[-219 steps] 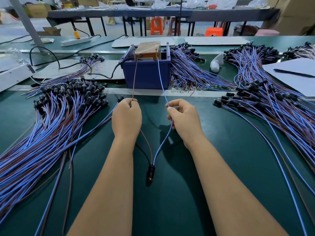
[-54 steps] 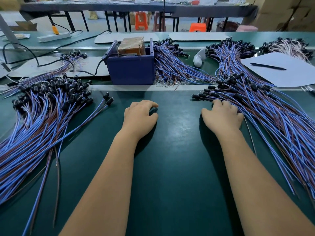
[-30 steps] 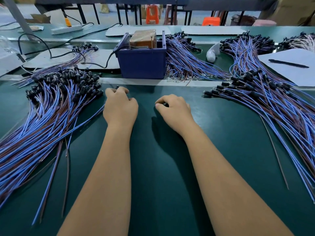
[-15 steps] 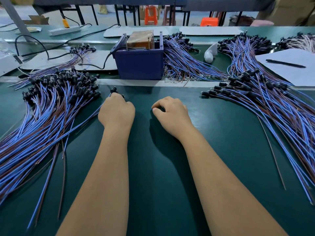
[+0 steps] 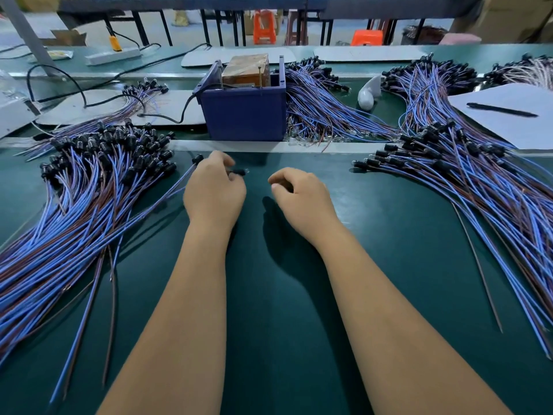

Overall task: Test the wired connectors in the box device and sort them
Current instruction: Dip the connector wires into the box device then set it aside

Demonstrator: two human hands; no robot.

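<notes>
A small black connector (image 5: 238, 172) is pinched by the left hand (image 5: 214, 193) at the blue box's (image 5: 244, 115) six o'clock. Light with floppy wires, it is best gripped by its hard body. The right hand (image 5: 302, 196) is curled, apparently empty.

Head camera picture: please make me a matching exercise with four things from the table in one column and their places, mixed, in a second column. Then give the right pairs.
Things:
1. blue box
2. black pen
3. left hand
4. white power strip

Places:
A. on the white paper, far right
B. far left, at the back of the table
C. middle of the table, behind both hands
D. beside the left pile of wires, pinching a black connector

Pairs: 1-C, 2-A, 3-D, 4-B
</notes>
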